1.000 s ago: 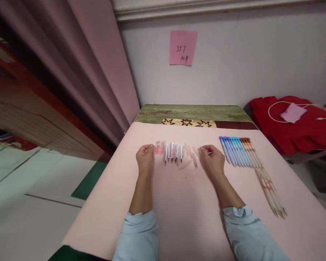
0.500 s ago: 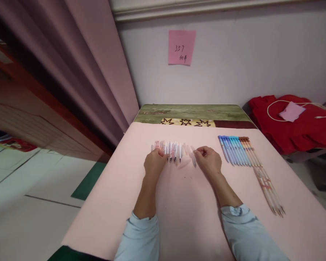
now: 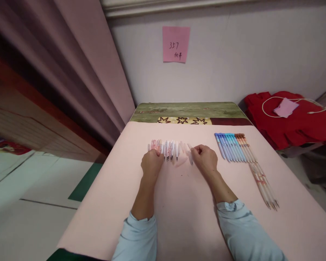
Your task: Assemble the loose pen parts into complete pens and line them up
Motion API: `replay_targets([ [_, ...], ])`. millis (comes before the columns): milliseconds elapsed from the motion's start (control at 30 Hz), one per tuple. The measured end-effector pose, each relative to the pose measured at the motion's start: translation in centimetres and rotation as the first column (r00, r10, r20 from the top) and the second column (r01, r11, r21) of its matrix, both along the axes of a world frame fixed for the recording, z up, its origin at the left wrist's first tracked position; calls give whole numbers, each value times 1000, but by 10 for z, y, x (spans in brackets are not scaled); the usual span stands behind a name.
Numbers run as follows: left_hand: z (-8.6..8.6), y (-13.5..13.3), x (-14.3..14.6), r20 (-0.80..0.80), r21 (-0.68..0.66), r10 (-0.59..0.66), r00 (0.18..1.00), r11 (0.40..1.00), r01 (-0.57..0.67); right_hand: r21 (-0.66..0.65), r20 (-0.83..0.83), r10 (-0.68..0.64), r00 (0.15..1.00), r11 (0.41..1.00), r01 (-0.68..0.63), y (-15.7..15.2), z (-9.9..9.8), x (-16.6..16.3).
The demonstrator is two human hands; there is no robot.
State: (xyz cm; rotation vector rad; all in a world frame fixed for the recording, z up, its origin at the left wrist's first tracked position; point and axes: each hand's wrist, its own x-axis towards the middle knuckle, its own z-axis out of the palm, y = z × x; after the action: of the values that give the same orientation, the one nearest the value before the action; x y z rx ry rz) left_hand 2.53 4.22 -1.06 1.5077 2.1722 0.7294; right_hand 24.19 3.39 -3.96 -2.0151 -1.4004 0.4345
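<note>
My left hand (image 3: 152, 162) is closed in a pinch at the left end of a row of slim pen parts. Its fingers cover the lower ends of some pink patterned pen barrels (image 3: 153, 144); what it grips is hidden. Beside it lie several white pen refills (image 3: 176, 151) with dark tips, side by side. My right hand (image 3: 205, 158) is closed, thumb and forefinger pinching the end of a slim pale piece (image 3: 189, 146). Just left of those fingers lie a greyish translucent piece (image 3: 190, 158) and some pale pinkish pieces (image 3: 183, 147).
To the right, a neat row of blue pens (image 3: 230, 148) and brown-topped pens (image 3: 246, 146) lies on the pink-covered table (image 3: 184, 214). Several whitish pens (image 3: 263, 186) lie below them. Red cloth (image 3: 290, 123) with a cable sits beyond the right edge. A curtain (image 3: 103, 72) hangs at left.
The whole view has shifted slightly. Both hands keep nearly the same places and pinched poses, and the pens lie as before.
</note>
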Motion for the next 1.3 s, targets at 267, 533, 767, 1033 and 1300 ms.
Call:
replay_targets([
  [267, 6, -2, 6, -169, -74, -49, 984, 997, 37, 59, -265, -89, 960, 992, 108, 4, -4, 5],
  [533, 14, -7, 17, -341, -175, -109, 934, 983, 51, 187, -655, 35, 755, 975, 117, 10, -12, -1],
  [767, 13, -8, 23, -379, -201, -140, 915, 977, 67, 104, -118, -69, 991, 991, 81, 2, -4, -1],
  [1033, 6, -6, 14, -211, -129, -89, 973, 990, 63, 22, 98, -31, 995, 999, 29, -2, 6, -1],
  [1300, -2, 1, 4, 554, 185, -40, 832, 980, -76, -200, 59, 276, 959, 945, -260, -5, 22, 13],
])
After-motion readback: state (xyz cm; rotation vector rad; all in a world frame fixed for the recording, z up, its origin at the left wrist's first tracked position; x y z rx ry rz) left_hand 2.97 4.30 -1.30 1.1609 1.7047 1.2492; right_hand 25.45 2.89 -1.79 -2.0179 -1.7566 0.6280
